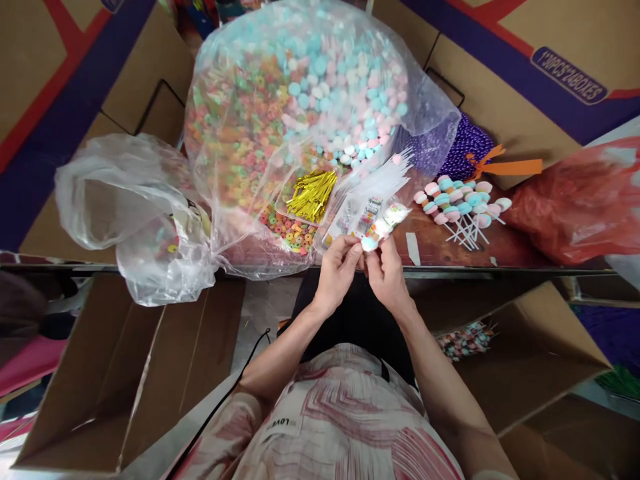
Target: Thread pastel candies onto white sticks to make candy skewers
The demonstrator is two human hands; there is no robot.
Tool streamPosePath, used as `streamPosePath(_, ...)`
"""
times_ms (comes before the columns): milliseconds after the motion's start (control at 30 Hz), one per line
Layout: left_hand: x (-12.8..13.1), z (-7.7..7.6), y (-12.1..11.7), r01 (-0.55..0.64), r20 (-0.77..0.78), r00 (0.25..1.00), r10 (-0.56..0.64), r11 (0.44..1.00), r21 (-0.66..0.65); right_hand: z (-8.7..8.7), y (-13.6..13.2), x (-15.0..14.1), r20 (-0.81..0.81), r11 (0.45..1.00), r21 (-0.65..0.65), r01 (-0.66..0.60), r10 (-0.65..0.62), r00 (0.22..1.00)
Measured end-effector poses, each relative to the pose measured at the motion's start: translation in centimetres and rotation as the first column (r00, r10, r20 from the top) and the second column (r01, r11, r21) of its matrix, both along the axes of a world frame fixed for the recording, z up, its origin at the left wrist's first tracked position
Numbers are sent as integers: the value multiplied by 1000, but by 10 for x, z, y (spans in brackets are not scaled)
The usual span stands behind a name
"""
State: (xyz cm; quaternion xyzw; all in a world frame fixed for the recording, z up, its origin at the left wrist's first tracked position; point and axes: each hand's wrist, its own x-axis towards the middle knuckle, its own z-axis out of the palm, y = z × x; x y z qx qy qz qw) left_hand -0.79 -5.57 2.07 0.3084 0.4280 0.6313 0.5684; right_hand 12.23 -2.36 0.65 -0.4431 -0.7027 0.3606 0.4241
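A big clear bag of pastel candy rings (310,100) slumps on the table, gold twist ties (311,195) just beneath it. Finished candy sticks (457,207) lie near purple beads (463,150); a red bag (580,200) sits rightward.

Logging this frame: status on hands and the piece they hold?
Left hand and right hand both pinch one candy skewer at the table edge. Gold twist ties just beyond. Big candy bag behind, not blocking.

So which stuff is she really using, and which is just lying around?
In use: left hand, right hand, candy stick, gold twist ties, big candy bag.
Lying about: finished lollipops, red bag, empty cardboard box.
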Motion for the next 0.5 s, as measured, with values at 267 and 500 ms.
streamPosePath(267,-1,-4,1,28,25,999,-26,995,-95,11,1,4,-220,940,-332,-79,4,976)
streamPosePath(500,0,13,11,168,436,900,-16,935,-313,3,-12,7,-128,987,65,146,-137,982)
